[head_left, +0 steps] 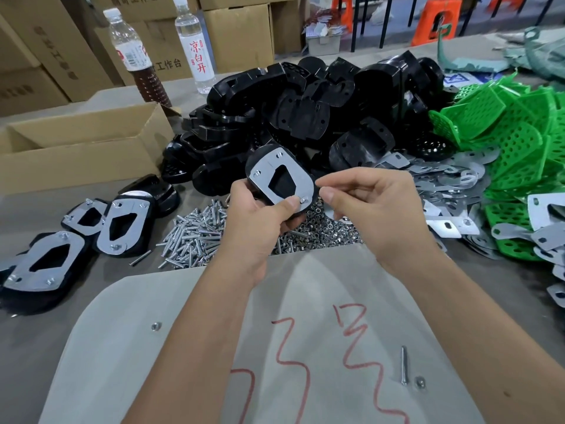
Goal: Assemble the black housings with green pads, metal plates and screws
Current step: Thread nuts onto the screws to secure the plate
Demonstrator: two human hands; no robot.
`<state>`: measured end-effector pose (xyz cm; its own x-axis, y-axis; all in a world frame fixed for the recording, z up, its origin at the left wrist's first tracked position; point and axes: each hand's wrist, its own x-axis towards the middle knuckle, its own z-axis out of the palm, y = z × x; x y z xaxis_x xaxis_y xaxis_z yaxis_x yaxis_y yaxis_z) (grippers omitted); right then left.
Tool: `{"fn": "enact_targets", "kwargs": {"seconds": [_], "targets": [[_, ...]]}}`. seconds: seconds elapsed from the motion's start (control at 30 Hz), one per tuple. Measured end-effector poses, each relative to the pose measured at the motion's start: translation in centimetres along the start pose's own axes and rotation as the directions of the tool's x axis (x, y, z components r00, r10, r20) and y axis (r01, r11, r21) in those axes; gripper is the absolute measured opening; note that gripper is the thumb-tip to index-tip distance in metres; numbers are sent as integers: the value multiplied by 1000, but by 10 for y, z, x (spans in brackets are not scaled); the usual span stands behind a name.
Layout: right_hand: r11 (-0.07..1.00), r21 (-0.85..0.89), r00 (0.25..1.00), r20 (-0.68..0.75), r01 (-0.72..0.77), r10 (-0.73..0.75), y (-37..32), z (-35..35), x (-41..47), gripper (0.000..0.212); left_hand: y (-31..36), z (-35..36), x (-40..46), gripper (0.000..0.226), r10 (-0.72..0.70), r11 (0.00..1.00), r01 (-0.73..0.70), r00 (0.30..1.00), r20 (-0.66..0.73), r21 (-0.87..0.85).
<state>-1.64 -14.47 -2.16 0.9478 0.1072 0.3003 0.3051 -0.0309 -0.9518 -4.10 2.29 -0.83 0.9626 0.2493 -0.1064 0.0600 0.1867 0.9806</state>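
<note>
Housing (279, 175) with its metal plate (282, 174) on top is held above the worktop (189, 301), over the screw pile (195, 231); the left hand (260, 215) has its grip closed around the lower edge, thumb pressing the plate near a corner screw (303, 200). Right hand (363, 203) sits just beside that corner, fingers loosely curled, whether pinching anything I cannot tell. Steady the plate flat, and seat this last fastener squarely before tightening.

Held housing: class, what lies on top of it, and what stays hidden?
A metal plate with screw heads covers the housing, gripped by the left hand. Any green pad underneath is hidden.
</note>
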Motion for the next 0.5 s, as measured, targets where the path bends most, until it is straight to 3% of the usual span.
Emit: {"fn": "enact_targets", "kwargs": {"seconds": [0.33,0.5], "targets": [[984,-89,986,-42,157,-161,-5,15,-8,17,1,-2,-2,41,12,1000,-12,1000,24,-3],[901,-292,945,41,321,-324,-6,16,-8,5,4,-2,-3,44,-19,999,23,997,79,-49]]}}
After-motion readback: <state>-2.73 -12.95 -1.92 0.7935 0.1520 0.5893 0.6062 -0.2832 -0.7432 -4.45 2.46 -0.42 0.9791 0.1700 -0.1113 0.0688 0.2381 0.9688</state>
